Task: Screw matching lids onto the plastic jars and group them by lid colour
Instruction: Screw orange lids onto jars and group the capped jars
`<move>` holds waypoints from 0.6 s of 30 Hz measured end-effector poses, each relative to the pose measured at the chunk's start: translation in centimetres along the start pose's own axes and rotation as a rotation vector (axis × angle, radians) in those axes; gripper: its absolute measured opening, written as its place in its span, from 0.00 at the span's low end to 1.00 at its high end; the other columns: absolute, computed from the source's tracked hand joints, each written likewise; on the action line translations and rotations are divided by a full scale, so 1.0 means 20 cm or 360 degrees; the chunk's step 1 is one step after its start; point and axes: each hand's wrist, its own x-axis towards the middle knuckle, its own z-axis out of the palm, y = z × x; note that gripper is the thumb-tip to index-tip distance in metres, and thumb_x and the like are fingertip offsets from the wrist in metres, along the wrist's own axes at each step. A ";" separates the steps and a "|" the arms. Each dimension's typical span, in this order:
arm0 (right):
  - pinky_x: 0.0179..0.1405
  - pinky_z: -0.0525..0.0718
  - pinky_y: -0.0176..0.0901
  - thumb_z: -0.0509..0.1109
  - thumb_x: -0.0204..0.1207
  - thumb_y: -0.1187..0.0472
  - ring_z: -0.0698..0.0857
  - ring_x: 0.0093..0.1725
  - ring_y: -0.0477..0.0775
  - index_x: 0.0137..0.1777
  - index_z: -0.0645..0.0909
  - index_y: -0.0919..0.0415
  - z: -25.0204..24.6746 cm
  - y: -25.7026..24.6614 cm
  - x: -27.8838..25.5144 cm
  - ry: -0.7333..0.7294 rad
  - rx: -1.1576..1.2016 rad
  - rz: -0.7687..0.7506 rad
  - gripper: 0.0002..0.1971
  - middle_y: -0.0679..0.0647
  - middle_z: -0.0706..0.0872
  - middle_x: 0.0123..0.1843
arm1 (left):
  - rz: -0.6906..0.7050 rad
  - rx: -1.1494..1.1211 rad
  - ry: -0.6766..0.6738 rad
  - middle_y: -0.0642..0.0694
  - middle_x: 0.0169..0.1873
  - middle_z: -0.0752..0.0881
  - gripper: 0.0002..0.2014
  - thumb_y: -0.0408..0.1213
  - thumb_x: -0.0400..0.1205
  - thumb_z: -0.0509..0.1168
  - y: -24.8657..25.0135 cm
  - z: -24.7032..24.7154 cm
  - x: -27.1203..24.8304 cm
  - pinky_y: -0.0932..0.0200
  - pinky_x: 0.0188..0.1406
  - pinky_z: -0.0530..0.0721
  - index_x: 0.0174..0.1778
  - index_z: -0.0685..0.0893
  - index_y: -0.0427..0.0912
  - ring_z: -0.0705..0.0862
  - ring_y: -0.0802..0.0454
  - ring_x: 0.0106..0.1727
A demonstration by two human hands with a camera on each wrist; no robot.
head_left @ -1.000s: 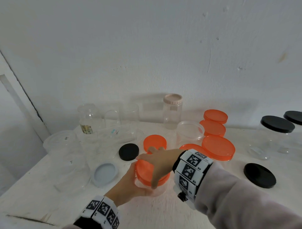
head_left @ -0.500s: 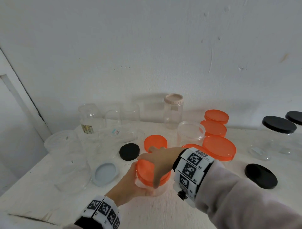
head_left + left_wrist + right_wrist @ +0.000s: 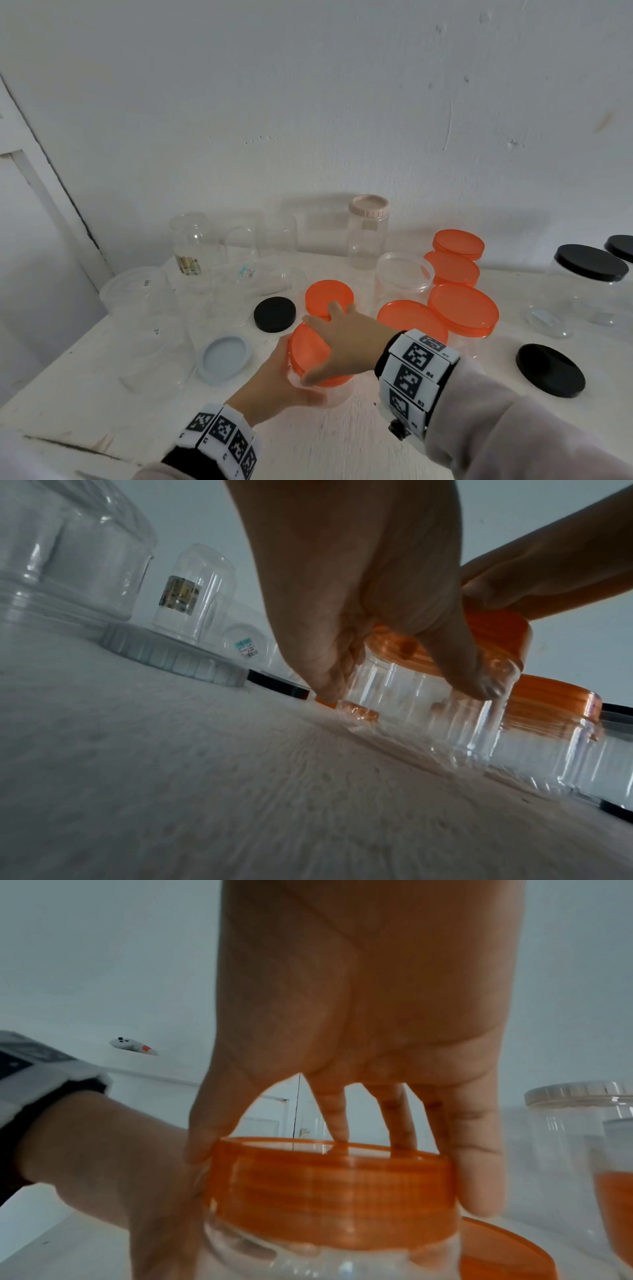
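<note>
Jar (image 3: 329, 394) of clear plastic is stood upright on the white surface (image 3: 102, 394), just in front of a loose orange lid (image 3: 329, 296) taken here as landmark. An orange screw lid (image 3: 308, 349) is seated on the jar mouth. The lid is gripped from above by the right hand (image 3: 346, 342), thumb curled down one side of the rim and fingers (image 3: 479, 1164) curled down the other. The jar body is held by the left hand (image 3: 274, 387), its fingers (image 3: 455, 664) wrapped round the clear wall below the lid; in the left wrist view the jar base is seen touching the surface.

Left of the landmark lid, a black lid (image 3: 274, 314) is noted just beside it, and a pale grey lid (image 3: 224, 359) nearer the camera. Right of the landmark, four orange-lidded jars (image 3: 462, 310) are grouped close together, with an open clear jar (image 3: 404, 274) among them. Well to the right, a second black lid (image 3: 549, 370) is lying flat and two black-lidded jars (image 3: 589, 263) are standing.
</note>
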 end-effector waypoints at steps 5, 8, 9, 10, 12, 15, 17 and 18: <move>0.60 0.77 0.57 0.66 0.65 0.25 0.64 0.71 0.66 0.82 0.54 0.47 0.05 -0.02 -0.02 0.0157 0.0031 0.0072 0.50 0.58 0.63 0.75 | -0.0007 0.0032 0.0019 0.57 0.71 0.72 0.53 0.37 0.64 0.84 -0.01 0.00 0.00 0.49 0.72 0.76 0.77 0.56 0.59 0.74 0.56 0.71; 0.53 0.75 0.52 0.62 0.67 0.25 0.66 0.69 0.66 0.81 0.56 0.50 0.09 -0.04 -0.03 0.0280 0.0026 0.0133 0.47 0.58 0.64 0.73 | 0.0001 0.0103 -0.0014 0.59 0.70 0.72 0.53 0.39 0.64 0.84 0.00 -0.01 0.01 0.54 0.71 0.76 0.78 0.55 0.58 0.74 0.59 0.71; 0.52 0.74 0.51 0.61 0.68 0.26 0.65 0.69 0.66 0.81 0.55 0.50 0.11 -0.05 -0.03 0.0324 0.0024 0.0155 0.46 0.58 0.64 0.73 | 0.0008 0.0117 -0.0019 0.60 0.70 0.73 0.53 0.39 0.64 0.84 0.00 -0.02 0.02 0.57 0.69 0.77 0.77 0.55 0.59 0.75 0.60 0.70; 0.55 0.74 0.52 0.59 0.69 0.28 0.64 0.71 0.66 0.82 0.54 0.52 0.14 -0.07 -0.03 0.0364 0.0026 0.0180 0.46 0.58 0.63 0.74 | 0.0016 0.0132 -0.0022 0.61 0.68 0.73 0.53 0.39 0.64 0.84 0.00 -0.02 0.02 0.62 0.66 0.78 0.77 0.54 0.59 0.76 0.63 0.68; 0.62 0.71 0.55 0.57 0.72 0.30 0.62 0.73 0.67 0.83 0.51 0.53 0.18 -0.11 -0.04 0.0443 0.0026 0.0236 0.45 0.59 0.60 0.78 | 0.0042 0.0190 -0.0027 0.66 0.65 0.73 0.52 0.38 0.65 0.83 0.00 -0.02 0.02 0.74 0.56 0.78 0.75 0.53 0.62 0.76 0.71 0.63; 0.67 0.68 0.58 0.54 0.74 0.31 0.60 0.75 0.68 0.84 0.47 0.53 0.22 -0.13 -0.04 0.0506 0.0066 0.0280 0.44 0.59 0.54 0.81 | 0.0077 0.0410 -0.0014 0.71 0.63 0.72 0.49 0.40 0.68 0.81 0.02 -0.05 0.00 0.82 0.48 0.73 0.77 0.55 0.61 0.75 0.76 0.59; 0.70 0.66 0.60 0.53 0.75 0.31 0.58 0.76 0.69 0.85 0.44 0.51 0.24 -0.12 -0.05 0.0488 0.0093 0.0273 0.43 0.58 0.50 0.83 | 0.0112 0.0693 0.0052 0.65 0.69 0.73 0.43 0.46 0.71 0.78 0.05 -0.10 -0.03 0.80 0.53 0.71 0.79 0.61 0.56 0.75 0.68 0.65; 0.70 0.66 0.60 0.53 0.76 0.31 0.56 0.77 0.69 0.85 0.43 0.50 0.24 -0.11 -0.05 0.0478 0.0101 0.0269 0.43 0.57 0.48 0.84 | 0.0143 0.0853 0.0115 0.63 0.72 0.72 0.40 0.49 0.74 0.76 0.06 -0.15 -0.05 0.80 0.56 0.69 0.79 0.63 0.55 0.74 0.65 0.69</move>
